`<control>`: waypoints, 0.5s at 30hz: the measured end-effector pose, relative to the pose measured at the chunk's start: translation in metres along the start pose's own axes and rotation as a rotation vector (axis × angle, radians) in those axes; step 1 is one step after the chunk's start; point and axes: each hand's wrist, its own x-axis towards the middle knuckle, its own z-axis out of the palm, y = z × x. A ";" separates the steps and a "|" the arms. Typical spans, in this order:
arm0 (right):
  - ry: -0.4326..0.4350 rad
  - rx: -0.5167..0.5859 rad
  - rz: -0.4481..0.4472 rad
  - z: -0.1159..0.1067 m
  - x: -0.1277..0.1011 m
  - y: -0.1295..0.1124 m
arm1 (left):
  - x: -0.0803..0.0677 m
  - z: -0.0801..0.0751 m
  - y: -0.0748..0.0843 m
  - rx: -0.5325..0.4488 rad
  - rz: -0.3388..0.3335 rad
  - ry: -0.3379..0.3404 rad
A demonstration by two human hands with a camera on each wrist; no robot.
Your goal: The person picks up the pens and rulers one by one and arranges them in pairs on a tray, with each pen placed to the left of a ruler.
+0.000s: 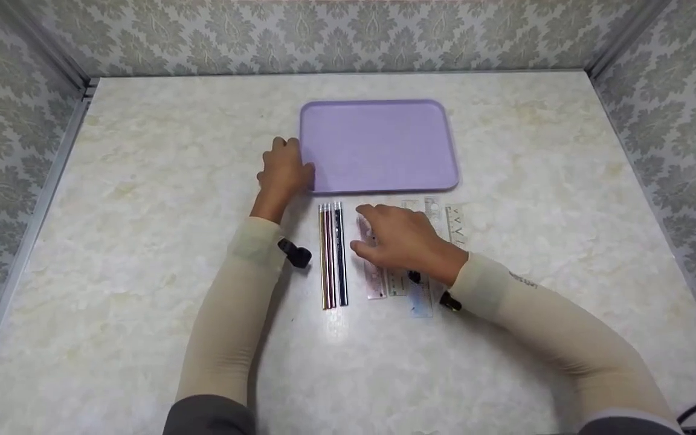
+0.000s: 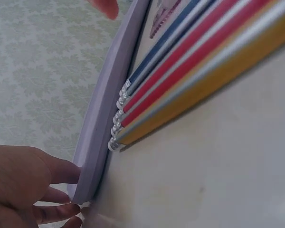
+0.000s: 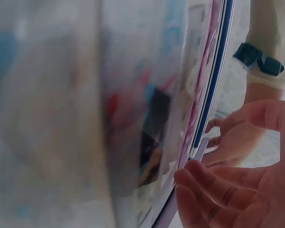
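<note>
Left hand (image 1: 284, 172), fingers relaxed, touches the lavender tray's (image 1: 378, 145) lower-left corner at frame centre; right hand (image 1: 405, 238) lies flat and loose on the clear rulers (image 1: 420, 284) just right of the pencils (image 1: 333, 257), gripping nothing that we can see. Risks as we judge them: thin rulers lying flat on the worktop (image 1: 142, 211) slip under fingertips, a sweep knocks the pencils rolling, or the tray slides when nudged.

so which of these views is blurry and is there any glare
Head view: sharp and evenly lit, a small glare spot on the pencils, the right hand slightly motion-blurred. Left wrist view: pencils fairly crisp, the left hand soft at the frame edge. Right wrist view: mostly out of focus, the rulers smeared.
</note>
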 end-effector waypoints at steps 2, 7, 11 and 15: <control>-0.015 -0.015 -0.012 0.002 0.000 -0.006 | 0.001 0.000 -0.001 0.000 -0.009 -0.002; -0.035 -0.056 -0.022 0.005 -0.001 -0.018 | 0.002 0.001 0.000 -0.014 -0.017 0.001; -0.032 -0.072 -0.031 0.007 -0.002 -0.023 | 0.002 0.002 0.001 -0.023 -0.010 0.009; -0.033 -0.068 -0.043 0.009 -0.003 -0.027 | 0.000 0.002 0.002 -0.019 -0.012 0.012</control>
